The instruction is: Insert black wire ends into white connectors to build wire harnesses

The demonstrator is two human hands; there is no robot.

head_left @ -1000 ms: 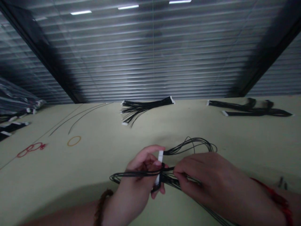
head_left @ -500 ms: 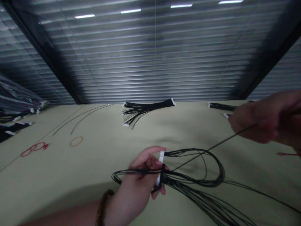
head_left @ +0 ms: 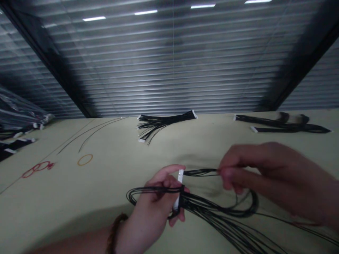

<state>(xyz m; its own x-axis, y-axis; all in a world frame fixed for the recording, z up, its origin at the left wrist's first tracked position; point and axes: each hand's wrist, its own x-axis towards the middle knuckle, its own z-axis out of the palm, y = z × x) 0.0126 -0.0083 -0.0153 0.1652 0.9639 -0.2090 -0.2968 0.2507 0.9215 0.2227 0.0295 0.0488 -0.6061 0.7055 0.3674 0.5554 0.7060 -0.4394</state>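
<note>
My left hand (head_left: pixel 156 204), with a braided bracelet at its wrist, is closed on a white connector (head_left: pixel 180 175) that has many thin black wires (head_left: pixel 212 217) running from it. One loop of these wires bends back to the left over the hand, and others fan out to the lower right. At the upper part of the connector, a small bunch of black wires (head_left: pixel 200 172) stretches right to my right hand (head_left: pixel 254 174). Its thumb and index finger pinch that bunch. Beyond the pinch the wires curve into a loop partly hidden by the hand.
A black wire harness (head_left: pixel 169 120) lies at the table's back edge, another (head_left: pixel 280 123) at the right. Two loose wires (head_left: pixel 87 135), a yellow rubber band (head_left: pixel 85 159) and red bands (head_left: pixel 39 168) lie left. Bagged harnesses (head_left: pixel 21 109) sit far left; window blinds stand behind.
My right hand has come down and left from the upper right, where it held a single wire pulled taut. It now pinches the wire bunch near the connector. My left hand has barely moved.
</note>
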